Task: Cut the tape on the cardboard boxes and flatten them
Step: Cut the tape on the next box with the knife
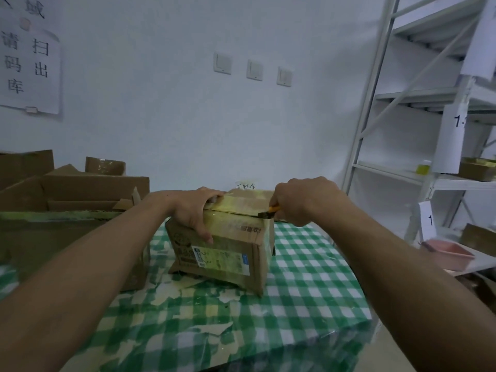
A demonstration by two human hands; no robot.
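With left hand [197,210] clamped over the near left top corner of the box [228,253], fingers curled down the front face, pinned it to the table [308,291]. With right hand [303,200] closed round a yellow knife [271,210], set the dark blade at the right end of the top front edge, against the tape [236,208]. Held hands apart, one at each end of the lid.

Found the box upright near the middle of the green checked table top, label [220,260] facing the camera, all four walls standing. Noted a thin dark line along the top front edge; took it for a slit or merely the flap seam, could not tell which. Judged the cutting under way at best on this one edge, with the other seams and the bottom out of sight and flattening not begun.

Saw more boxes [80,194] to the left, open-topped and standing, none lying flat in view; reckoned those left to do as well. Beyond, noted white shelves [402,103] at the right with a pink tray [451,255], three wall switches [253,69] and a paper sign [29,68] on the wall.
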